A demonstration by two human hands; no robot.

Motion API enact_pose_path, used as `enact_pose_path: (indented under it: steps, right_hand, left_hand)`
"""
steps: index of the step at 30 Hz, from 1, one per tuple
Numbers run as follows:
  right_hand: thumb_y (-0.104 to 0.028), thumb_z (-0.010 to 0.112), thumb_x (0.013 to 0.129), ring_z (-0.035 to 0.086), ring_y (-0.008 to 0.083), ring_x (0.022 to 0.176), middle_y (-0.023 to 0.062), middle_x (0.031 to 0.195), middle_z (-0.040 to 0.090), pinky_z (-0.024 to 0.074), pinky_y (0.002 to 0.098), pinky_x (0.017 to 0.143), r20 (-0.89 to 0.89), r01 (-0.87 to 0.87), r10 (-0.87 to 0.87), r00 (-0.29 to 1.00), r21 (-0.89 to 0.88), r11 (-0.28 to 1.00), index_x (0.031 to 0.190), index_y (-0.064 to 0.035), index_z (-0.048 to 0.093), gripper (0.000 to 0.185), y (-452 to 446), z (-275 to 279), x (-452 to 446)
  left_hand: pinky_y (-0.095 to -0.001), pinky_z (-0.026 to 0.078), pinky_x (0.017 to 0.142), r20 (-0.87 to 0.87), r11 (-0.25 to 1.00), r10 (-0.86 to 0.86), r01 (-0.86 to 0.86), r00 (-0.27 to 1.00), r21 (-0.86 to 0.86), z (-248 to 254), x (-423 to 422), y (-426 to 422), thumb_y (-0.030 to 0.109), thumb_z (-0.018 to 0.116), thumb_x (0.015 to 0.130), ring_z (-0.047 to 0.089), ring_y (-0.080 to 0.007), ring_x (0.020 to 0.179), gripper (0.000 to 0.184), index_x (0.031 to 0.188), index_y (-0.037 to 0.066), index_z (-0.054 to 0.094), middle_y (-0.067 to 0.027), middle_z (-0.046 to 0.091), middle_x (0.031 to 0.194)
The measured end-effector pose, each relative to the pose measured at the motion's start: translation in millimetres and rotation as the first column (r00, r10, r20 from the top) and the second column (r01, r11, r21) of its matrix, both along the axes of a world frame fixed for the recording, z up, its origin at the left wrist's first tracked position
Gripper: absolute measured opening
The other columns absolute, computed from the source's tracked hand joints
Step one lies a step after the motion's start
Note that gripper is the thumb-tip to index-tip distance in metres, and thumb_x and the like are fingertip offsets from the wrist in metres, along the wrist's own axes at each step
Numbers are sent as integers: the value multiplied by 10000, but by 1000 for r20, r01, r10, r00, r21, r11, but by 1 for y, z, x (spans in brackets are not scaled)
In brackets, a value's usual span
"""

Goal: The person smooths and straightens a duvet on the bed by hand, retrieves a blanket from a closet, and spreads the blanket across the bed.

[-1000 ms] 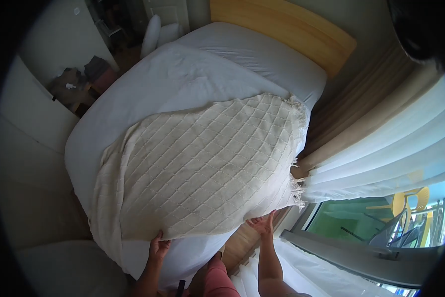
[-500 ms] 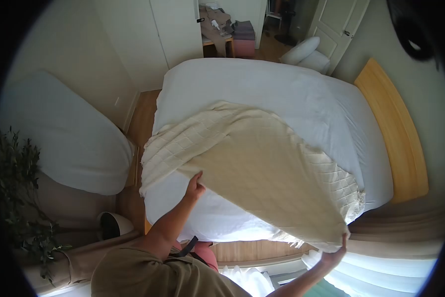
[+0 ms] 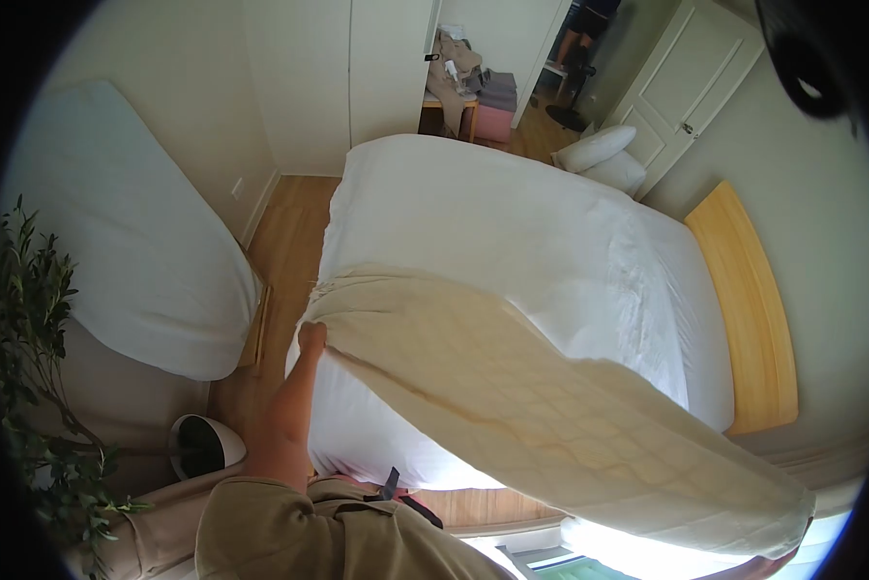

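Observation:
A cream throw blanket (image 3: 541, 396) with a faint diamond pattern is stretched across the near side of the bed, partly lifted. My left hand (image 3: 312, 336) is closed on its edge near the foot of the bed. Far out to the lower right, my right hand (image 3: 775, 565) grips the opposite corner, though most of its fingers are hidden behind the cloth. Beneath the blanket lies a white bed sheet (image 3: 454, 217), smooth at the far side and wrinkled toward the headboard.
A wooden headboard (image 3: 751, 309) stands at the right. On the left are a leaning white-covered board (image 3: 144, 242) and a potted plant (image 3: 207, 447). Pillows (image 3: 599, 150) are piled beyond the bed near a door (image 3: 681, 82). A bright window (image 3: 599, 541) is at the near side.
Both hands have spread apart, the left toward the bed's foot, the right farther out to the lower right. The blanket is pulled taut and drawn nearer, baring more sheet.

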State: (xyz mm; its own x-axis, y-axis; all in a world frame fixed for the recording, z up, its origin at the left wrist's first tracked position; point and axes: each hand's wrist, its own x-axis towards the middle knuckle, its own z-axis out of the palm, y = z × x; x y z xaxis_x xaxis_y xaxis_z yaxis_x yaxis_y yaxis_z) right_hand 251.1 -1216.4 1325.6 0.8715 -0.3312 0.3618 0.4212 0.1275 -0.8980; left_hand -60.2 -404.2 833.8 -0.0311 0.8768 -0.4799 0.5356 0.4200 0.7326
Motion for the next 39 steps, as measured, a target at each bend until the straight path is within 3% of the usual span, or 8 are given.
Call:
enact_pose_path:
  steps: [2,5,8,16,18,24,33,39]
  right_hand:
    - [-164,534,851,438,244,1124,170,1219,470,313,348,989,-99,32,-18,995,145,989,1229,35,404,448,-5,2,7]
    - [-161,550,842,448,253,1109,173,1205,481,318,366,983,-249,84,-6,968,304,949,1210,39,425,438,-13,-1,26]
    - [-158,566,833,458,262,1095,176,1192,493,324,383,977,-324,165,-15,946,442,882,1191,43,446,428,-16,-8,29]
    - [-151,608,809,485,287,1056,183,1155,523,338,430,960,-359,299,-73,931,630,717,1140,53,502,403,-5,15,-31]
    - [-197,588,831,496,288,1037,183,1107,545,345,423,955,-368,336,-130,921,580,742,1085,72,522,377,3,20,-50]
    - [-275,506,881,544,286,970,188,1063,566,425,420,878,-320,66,-148,936,-254,965,1175,61,461,448,-28,27,-77]
    - [-327,544,850,439,287,1122,184,1152,516,274,441,1015,-498,264,-47,866,375,889,1123,14,503,439,-12,28,-80]
    - [-213,545,843,498,280,1051,176,1096,543,340,421,976,-455,226,86,886,587,777,1069,13,524,320,-95,0,-51]
  left_hand:
    - [-360,503,592,-434,869,-400,484,808,100,7,-6,47,122,557,717,614,-248,640,168,795,-16,613,-146,630,706]
    - [-335,493,499,462,940,-339,280,820,193,71,46,96,171,586,765,603,-217,601,314,956,-73,535,-159,622,727]
    - [-312,484,451,620,924,-364,355,695,144,184,81,79,193,591,778,604,-197,611,536,1170,-85,355,-167,615,819]
    - [-320,470,468,411,893,-352,433,841,-121,31,46,46,85,621,718,603,-201,570,129,654,-23,589,-118,584,583]
    - [-343,499,601,-48,537,-691,557,721,633,7,67,33,39,593,706,613,-230,683,134,839,27,611,-107,614,773]
    - [-360,471,758,-696,-128,-668,881,264,456,23,139,21,-4,581,683,562,-247,939,539,1181,174,474,-47,446,1202]
    - [-343,477,667,-420,-134,-907,972,-42,192,57,157,61,113,751,519,609,-228,787,270,771,111,651,-44,629,750]
    - [-298,451,568,-315,2,-886,684,339,729,194,140,173,29,660,610,559,-184,620,171,743,28,552,-69,579,731]
